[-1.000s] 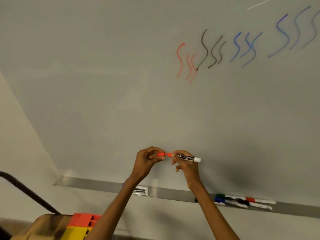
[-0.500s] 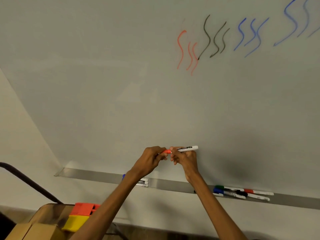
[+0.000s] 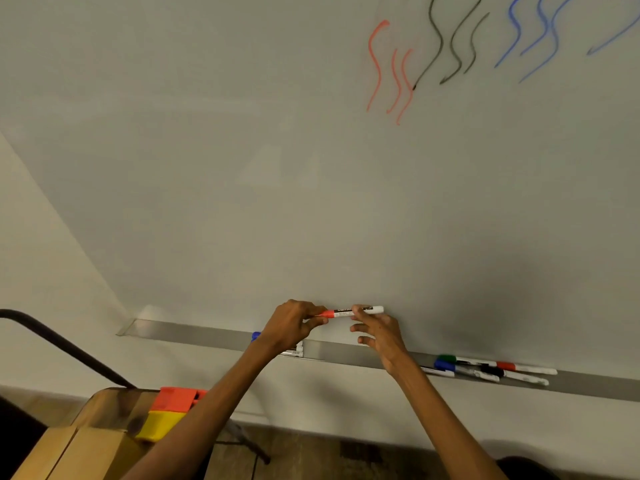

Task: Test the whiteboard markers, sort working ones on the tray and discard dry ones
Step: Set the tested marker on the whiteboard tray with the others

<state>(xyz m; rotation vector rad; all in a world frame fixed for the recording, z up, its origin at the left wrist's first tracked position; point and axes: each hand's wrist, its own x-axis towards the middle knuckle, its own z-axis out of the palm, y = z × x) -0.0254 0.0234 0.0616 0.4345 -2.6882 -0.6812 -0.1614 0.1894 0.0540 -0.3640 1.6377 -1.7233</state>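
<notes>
Beige wall [image 3: 38, 244], dark wood floor [image 3: 329, 455] btm.

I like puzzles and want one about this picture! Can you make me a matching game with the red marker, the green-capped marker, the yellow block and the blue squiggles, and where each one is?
Things:
1. red marker
2. green-capped marker
3. yellow block
4. blue squiggles

Places:
A. high on the whiteboard, at the right
B. under the orange block
C. held by the left hand and right hand
D. lying on the tray

Pairs: 1-C, 2-D, 3-B, 4-A.
</notes>
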